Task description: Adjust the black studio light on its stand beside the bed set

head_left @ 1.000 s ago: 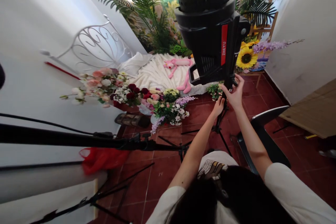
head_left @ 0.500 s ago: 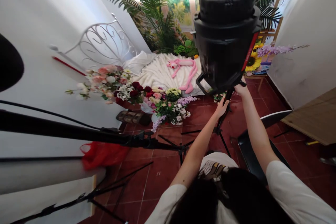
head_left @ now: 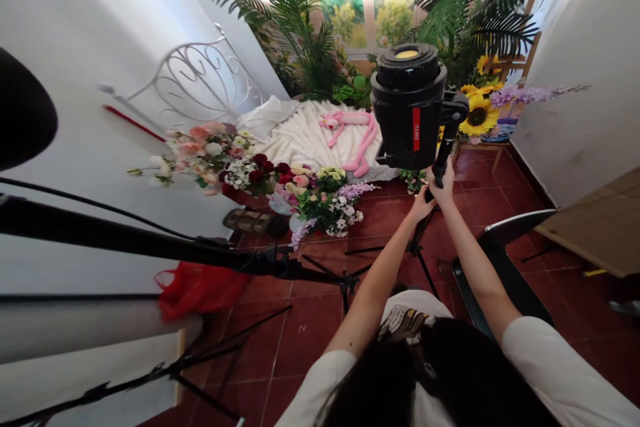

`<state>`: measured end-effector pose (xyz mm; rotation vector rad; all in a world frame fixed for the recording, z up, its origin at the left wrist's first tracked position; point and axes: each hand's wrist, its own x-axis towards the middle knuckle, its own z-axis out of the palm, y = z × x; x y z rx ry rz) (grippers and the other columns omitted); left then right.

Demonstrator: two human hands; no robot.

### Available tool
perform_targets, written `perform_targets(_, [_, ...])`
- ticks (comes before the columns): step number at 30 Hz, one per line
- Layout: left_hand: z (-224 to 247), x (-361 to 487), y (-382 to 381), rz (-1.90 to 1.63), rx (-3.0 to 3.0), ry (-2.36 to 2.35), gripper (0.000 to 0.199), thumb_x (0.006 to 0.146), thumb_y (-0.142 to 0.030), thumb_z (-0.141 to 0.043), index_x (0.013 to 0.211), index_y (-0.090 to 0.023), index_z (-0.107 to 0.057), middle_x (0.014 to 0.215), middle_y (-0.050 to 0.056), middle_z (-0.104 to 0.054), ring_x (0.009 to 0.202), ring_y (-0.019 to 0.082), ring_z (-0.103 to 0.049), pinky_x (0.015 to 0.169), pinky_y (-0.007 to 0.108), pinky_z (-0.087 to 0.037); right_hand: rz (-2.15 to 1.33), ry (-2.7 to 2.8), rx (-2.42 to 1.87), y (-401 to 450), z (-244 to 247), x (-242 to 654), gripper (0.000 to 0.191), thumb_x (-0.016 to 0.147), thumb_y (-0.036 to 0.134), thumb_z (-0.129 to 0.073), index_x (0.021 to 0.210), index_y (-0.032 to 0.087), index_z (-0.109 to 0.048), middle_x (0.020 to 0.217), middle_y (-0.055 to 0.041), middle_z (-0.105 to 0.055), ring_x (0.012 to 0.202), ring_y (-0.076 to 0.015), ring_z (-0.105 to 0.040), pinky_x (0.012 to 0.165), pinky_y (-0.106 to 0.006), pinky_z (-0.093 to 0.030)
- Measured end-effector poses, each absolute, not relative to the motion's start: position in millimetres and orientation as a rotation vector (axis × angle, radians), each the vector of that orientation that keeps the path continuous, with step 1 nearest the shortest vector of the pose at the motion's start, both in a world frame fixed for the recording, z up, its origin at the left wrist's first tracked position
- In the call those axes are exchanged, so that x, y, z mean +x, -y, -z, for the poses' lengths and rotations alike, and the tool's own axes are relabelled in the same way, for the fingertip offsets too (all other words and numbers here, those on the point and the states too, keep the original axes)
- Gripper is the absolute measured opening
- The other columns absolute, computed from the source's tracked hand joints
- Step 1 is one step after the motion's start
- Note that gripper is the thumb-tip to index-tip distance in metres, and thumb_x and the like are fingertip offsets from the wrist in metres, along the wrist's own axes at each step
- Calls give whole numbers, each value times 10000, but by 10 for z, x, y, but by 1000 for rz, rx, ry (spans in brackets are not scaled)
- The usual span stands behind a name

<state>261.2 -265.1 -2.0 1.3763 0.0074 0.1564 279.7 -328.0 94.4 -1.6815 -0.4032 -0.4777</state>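
A black studio light (head_left: 407,113) with a red label and a yellow disc on top stands upright on a black stand (head_left: 419,237). Both hands are at the stand's upper pole, just below the lamp. My left hand (head_left: 421,205) is wrapped round the pole. Slightly higher and to the right, my right hand (head_left: 443,185) grips the pole near the black bracket (head_left: 451,117). Part of the fingers of each hand is hidden behind the pole.
A black chair (head_left: 510,267) is close on the right. Flower bouquets (head_left: 320,203), a white blanket (head_left: 300,133) with a pink plush toy (head_left: 367,147), and palm leaves lie ahead. Black tripods (head_left: 175,370), a thick pole (head_left: 125,240) and a red bag (head_left: 200,288) are left.
The lamp has turned, so its red label and side bracket now show, and it appears lower and smaller. My right hand has moved left and slightly down, closer to my left hand.
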Motion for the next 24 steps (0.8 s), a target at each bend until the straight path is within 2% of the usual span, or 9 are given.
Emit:
perform_targets(5, [11,2597,2677,-176,1345,-14,427,724,-220,-843,1085,-156,-623,1130,86,-713,1188,246,-644,1176,460,-436,362,472,-1677,3371,-950,2773,464,778,544,-692,1113,251,-559,966,-63,-652,913,-261,-625,866,-456,-561])
perform_targets(9, [-6,2571,2680,-175,1389,-30,326,805,-273,-784,1074,-168,-633,1095,77,-717,1203,255,-637,1174,477,-444,364,521,-1669,3414,-1016,2795,422,779,514,-684,1091,256,-565,955,-56,-652,868,-247,-606,848,-451,-555])
perform_targets(14, [-46,2546,2690,-175,1369,-52,379,814,-293,-784,1138,-151,-649,1169,109,-710,1278,270,-607,1194,491,-418,306,506,-1659,3426,-979,2764,440,764,532,-703,1076,251,-574,925,-51,-657,837,-242,-610,832,-452,-566])
perform_targets(18, [-65,2552,2691,-179,1362,-22,415,831,-318,-773,1196,-173,-639,1189,91,-709,1270,254,-612,1191,500,-420,327,472,-1682,3429,-934,2769,394,775,489,-708,1061,251,-581,889,-36,-645,793,-227,-600,841,-451,-571])
perform_targets(24, [-67,2563,2695,-184,1346,-34,425,803,-289,-803,1177,-165,-642,1190,106,-710,1278,259,-613,1206,474,-413,327,465,-1692,3438,-908,2772,388,747,498,-712,1003,250,-559,851,-12,-592,776,-216,-568,831,-449,-554])
